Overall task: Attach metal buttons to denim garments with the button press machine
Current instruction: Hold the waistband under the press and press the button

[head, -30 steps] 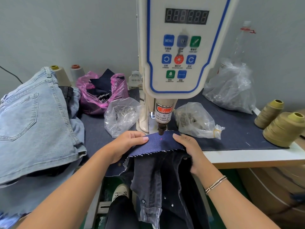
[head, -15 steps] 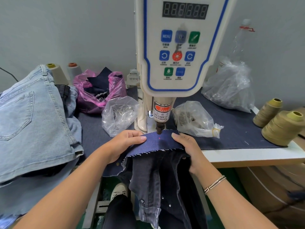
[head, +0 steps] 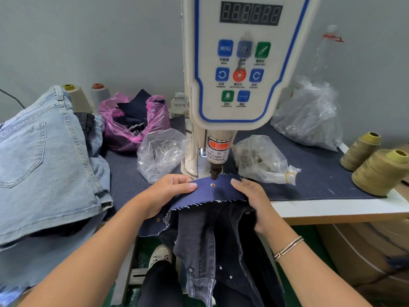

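My left hand [head: 164, 194] pinches the soft denim [head: 212, 191], thumb on top. The cloth bends easily, so I hold it flat near the edge. A shiny button [head: 213, 185] sits in it under the press [head: 215, 171]. My right hand [head: 250, 196] grips the other side

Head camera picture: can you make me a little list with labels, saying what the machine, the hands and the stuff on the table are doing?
machine: button press machine, its punch tip just above the cloth
cloth: dark denim garment, stretched flat under the punch, the rest hanging off the table edge
button: small metal button showing on the cloth below the punch
left hand: holds the cloth's left side
right hand: holds the cloth's right side
table left: light blue jeans, pink bag
table right: clear bags, olive thread cones
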`<state>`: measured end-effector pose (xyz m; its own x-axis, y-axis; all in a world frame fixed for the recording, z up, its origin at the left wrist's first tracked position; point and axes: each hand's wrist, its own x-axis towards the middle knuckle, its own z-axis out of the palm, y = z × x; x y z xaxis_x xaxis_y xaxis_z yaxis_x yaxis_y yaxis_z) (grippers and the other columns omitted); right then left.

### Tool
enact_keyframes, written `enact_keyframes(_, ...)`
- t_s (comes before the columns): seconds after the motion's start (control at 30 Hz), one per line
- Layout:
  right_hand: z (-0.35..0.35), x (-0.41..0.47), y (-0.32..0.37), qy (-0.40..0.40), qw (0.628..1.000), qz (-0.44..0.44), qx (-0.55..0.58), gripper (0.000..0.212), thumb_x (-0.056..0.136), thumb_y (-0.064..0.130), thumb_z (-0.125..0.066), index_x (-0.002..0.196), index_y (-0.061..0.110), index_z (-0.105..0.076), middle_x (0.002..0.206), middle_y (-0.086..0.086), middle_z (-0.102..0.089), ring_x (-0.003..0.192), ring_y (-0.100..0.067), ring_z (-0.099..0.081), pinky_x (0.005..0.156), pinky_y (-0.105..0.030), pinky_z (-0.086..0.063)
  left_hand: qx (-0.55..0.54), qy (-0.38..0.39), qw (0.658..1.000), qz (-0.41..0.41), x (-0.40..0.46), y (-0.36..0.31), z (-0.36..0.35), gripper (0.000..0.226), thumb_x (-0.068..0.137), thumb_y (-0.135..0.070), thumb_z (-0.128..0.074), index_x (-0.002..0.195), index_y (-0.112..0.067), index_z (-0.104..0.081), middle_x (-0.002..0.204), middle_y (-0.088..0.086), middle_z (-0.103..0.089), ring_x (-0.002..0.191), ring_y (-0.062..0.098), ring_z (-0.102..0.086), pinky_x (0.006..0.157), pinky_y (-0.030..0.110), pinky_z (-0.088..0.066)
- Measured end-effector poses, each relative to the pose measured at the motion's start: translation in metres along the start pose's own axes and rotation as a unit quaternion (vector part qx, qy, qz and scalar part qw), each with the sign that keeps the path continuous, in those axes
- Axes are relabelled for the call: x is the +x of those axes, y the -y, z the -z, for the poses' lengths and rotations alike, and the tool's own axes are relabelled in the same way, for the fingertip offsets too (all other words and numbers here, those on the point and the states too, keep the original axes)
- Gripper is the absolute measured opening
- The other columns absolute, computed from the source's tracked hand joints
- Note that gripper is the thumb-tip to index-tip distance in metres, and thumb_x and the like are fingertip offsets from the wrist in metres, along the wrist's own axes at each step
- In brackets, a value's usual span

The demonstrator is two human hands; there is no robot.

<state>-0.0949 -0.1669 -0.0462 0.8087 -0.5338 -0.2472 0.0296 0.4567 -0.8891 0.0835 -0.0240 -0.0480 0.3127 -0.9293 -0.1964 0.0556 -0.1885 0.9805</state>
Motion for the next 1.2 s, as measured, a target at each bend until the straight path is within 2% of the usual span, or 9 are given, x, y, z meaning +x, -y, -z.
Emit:
enact_keyframes(0.3,-0.001,-0.001,-0.002,-0.011,0.999,0.028,-0.035,0.022,0.068,0.034,-0.072,0.053,0.023,-0.061,0.056,0.003,-0.054,0.05,-0.009,-0.052,0.05,-0.019,-0.044,0.016,-0.012,1.0,0.012,0.0,-0.003,-0.001,0.021,0.074,-0.031,-0.068,0.072,-0.012,-0.058,0.073,0.008,-0.055,0.064,0.016,-0.047,0.06,0.026,-0.036)
enact_keyframes(0.5,0.002,-0.002,-0.002,0.042,0.998,0.028,-0.037,0.016,0.077,0.031,-0.067,0.075,0.018,-0.076,0.076,-0.002,-0.072,0.067,-0.011,-0.067,0.06,-0.02,-0.052,0.035,-0.006,0.999,0.006,-0.002,-0.007,-0.002,0.027,0.064,-0.043,-0.074,0.064,-0.019,-0.06,0.07,0.007,-0.05,0.063,0.016,-0.042,0.06,0.027,-0.031)
enact_keyframes(0.63,0.005,-0.004,-0.002,0.057,0.997,0.02,-0.056,0.015,0.085,0.022,-0.062,0.089,0.016,-0.076,0.093,-0.006,-0.073,0.086,-0.017,-0.068,0.071,-0.023,-0.052,0.042,0.05,0.998,0.006,-0.006,-0.012,-0.006,0.035,0.066,-0.045,-0.072,0.075,-0.011,-0.067,0.071,0.005,-0.059,0.065,0.016,-0.053,0.061,0.023,-0.041)
enact_keyframes(0.73,0.006,-0.013,-0.004,0.03,0.982,0.069,-0.17,0.021,0.092,0.009,-0.056,0.089,0.026,-0.068,0.096,0.0,-0.064,0.084,-0.007,-0.058,0.073,-0.019,-0.044,0.054,0.099,0.994,0.001,-0.013,-0.017,-0.014,0.02,0.069,-0.037,-0.072,0.069,-0.017,-0.072,0.065,-0.003,-0.064,0.059,0.008,-0.058,0.059,0.018,-0.045)
enact_keyframes(0.8,0.008,-0.033,-0.01,-0.038,0.961,0.131,-0.239,0.029,0.092,0.007,-0.057,0.104,0.034,-0.061,0.107,0.006,-0.059,0.086,0.004,-0.056,0.071,-0.009,-0.043,0.044,0.107,0.993,-0.013,-0.019,-0.018,-0.019,0.018,0.07,-0.035,-0.072,0.069,-0.017,-0.073,0.064,-0.004,-0.064,0.059,0.008,-0.058,0.059,0.018,-0.045)
enact_keyframes(0.93,0.015,-0.105,-0.042,-0.164,0.915,0.22,-0.297,0.041,0.076,0.044,-0.072,0.112,0.051,-0.053,0.118,0.024,-0.056,0.113,0.006,-0.05,0.091,-0.01,-0.039,-0.004,0.073,0.997,-0.039,-0.028,-0.027,-0.016,0.031,0.068,-0.037,-0.073,0.084,-0.011,-0.074,0.076,0.004,-0.069,0.068,0.013,-0.063,0.064,0.022,-0.048)
enact_keyframes(1.03,0.014,-0.13,-0.067,-0.136,0.889,0.151,-0.41,0.057,0.057,0.052,-0.073,0.11,0.057,-0.054,0.116,0.022,-0.058,0.112,0.006,-0.052,0.093,-0.013,-0.04,-0.024,0.096,0.994,-0.049,-0.035,-0.038,-0.014,0.03,0.065,-0.038,-0.079,0.084,-0.016,-0.077,0.076,0.0,-0.072,0.067,0.009,-0.067,0.062,0.017,-0.05)
enact_keyframes(1.1,0.01,-0.128,-0.068,-0.109,0.88,0.135,-0.442,0.043,0.069,0.041,-0.078,0.101,0.063,-0.058,0.113,0.023,-0.061,0.111,0.002,-0.054,0.094,-0.019,-0.042,-0.022,0.112,0.992,-0.05,-0.038,-0.044,-0.014,0.04,0.06,-0.046,-0.085,0.085,-0.015,-0.076,0.075,0.0,-0.072,0.066,0.008,-0.067,0.061,0.017,-0.05)
enact_keyframes(1.2,0.007,-0.118,-0.046,-0.044,0.903,0.133,-0.405,0.048,0.087,0.029,-0.065,0.094,0.075,-0.053,0.103,0.033,-0.063,0.102,-0.001,-0.06,0.088,-0.015,-0.043,-0.009,0.111,0.992,-0.053,-0.045,-0.052,-0.006,0.044,0.057,-0.05,-0.087,0.084,-0.016,-0.076,0.074,0.0,-0.072,0.065,0.009,-0.067,0.06,0.017,-0.051)
